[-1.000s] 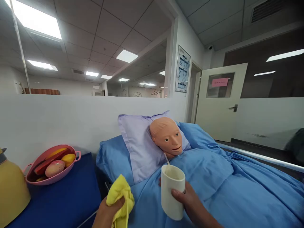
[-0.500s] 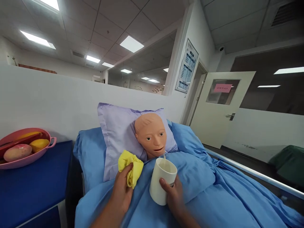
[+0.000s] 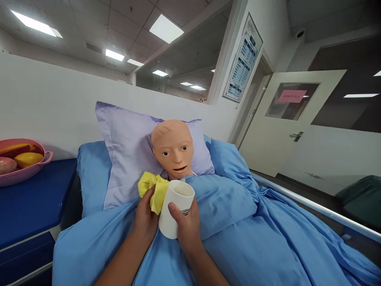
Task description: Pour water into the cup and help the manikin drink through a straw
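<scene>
Left hand (image 3: 145,216) closed round a bunched yellow cloth (image 3: 160,192), thumb on the near side, a flap hanging to its right. Right hand (image 3: 189,228) wrapped round a white cup (image 3: 181,201), thumb across the front wall, fingers round the far side; cup tilted, rim up, just right of the left hand. Cloth and cup side by side between the hands; can't tell if they touch. What looks like a straw end (image 3: 184,179) pokes above the cup's far rim. Mannequin head (image 3: 172,149) lies ahead of both hands on a lilac pillow (image 3: 127,159), mouth slightly parted, beyond the cup. Blue quilt (image 3: 226,206) spreads under and to the right of the hands. Progress, as a judgement: picking up looks done for cup and cloth; bringing them near the head looks mostly done, both just below the chin. Cup rim is apart from the lips, cloth isn't on the mouth; straw-to-lip contact can't be made out. Neither item set down. Pink basin (image 3: 25,174) with fruit sits well left of the left hand, untouched.
</scene>
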`<state>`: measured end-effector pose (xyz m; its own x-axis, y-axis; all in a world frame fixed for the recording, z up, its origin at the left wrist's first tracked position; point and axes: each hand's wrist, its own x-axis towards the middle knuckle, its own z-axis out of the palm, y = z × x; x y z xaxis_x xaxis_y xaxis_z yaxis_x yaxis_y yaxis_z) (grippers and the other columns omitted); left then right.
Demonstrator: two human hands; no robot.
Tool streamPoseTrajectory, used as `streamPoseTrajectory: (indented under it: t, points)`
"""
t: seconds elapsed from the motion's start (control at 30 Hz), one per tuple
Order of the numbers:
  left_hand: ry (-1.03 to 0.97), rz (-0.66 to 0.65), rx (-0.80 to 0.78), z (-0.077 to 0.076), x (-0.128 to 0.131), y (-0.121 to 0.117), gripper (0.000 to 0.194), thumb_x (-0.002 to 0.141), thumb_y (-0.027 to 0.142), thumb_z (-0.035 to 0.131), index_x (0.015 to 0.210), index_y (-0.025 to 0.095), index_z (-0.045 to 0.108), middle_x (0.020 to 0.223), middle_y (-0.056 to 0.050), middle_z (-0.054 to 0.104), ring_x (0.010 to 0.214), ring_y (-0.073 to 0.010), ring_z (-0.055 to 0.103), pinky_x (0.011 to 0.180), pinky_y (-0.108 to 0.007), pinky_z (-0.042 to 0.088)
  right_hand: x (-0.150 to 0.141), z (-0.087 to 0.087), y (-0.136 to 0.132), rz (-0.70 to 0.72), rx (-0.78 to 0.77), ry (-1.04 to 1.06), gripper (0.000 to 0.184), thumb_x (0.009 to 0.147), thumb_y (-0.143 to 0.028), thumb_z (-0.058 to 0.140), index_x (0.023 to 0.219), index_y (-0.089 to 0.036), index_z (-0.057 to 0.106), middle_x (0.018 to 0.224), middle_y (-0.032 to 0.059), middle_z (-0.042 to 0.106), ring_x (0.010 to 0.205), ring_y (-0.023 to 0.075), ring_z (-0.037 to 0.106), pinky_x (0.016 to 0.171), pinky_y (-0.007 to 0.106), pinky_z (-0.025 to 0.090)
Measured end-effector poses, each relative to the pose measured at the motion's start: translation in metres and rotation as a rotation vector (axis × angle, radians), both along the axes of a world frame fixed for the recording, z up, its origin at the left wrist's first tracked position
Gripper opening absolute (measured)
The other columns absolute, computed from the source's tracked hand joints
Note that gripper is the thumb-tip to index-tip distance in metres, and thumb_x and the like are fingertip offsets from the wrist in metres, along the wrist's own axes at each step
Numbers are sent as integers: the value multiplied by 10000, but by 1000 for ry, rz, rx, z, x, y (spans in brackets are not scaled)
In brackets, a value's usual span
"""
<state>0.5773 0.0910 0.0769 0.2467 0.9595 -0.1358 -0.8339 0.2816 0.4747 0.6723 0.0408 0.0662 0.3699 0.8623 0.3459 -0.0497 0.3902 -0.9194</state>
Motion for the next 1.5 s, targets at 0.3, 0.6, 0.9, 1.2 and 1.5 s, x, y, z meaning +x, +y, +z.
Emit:
streamPoseTrajectory:
  t: [0.3,0.6,0.9,1.2,1.5]
  points:
    - [6,13,-23,4,-5,-7,302,810,260,691,1087,144,653,899,-49,762,790,-174,733,803,-276,611,-3,3,-2,8,-24,-54,598,746,-481,792,1233,-210,573,1097,71,722,971,269,696,855,423,572]
    - [-6,-16,52,-4,-8,-6,392,763,322,755,1092,135,653,939,-57,761,900,-209,735,828,-280,602,-5,3,-2,-3,1,-59,568,715,-467,810,1182,-209,617,1034,63,739,905,256,701,790,385,580]
    - [-59,-12,43,-8,-9,-5,362,786,280,738,1108,131,670,1045,-83,767,970,-225,735,881,-282,602,-1,0,1,1,-62,-74,605,710,-533,802,1187,-217,604,1016,62,732,906,277,690,777,382,569]
    - [56,6,26,-8,-8,-7,353,837,228,690,1178,151,637,1063,-88,764,996,-224,736,890,-291,616,1,5,7,111,-73,175,626,736,-556,778,1203,-185,587,1072,116,759,970,330,721,848,462,582]
    - [20,8,27,-2,-9,-8,282,848,200,667,1123,140,672,1016,-80,778,961,-218,747,925,-299,613,-1,9,6,119,-69,184,704,694,-566,813,1241,-183,590,1073,104,757,977,314,720,849,445,584]
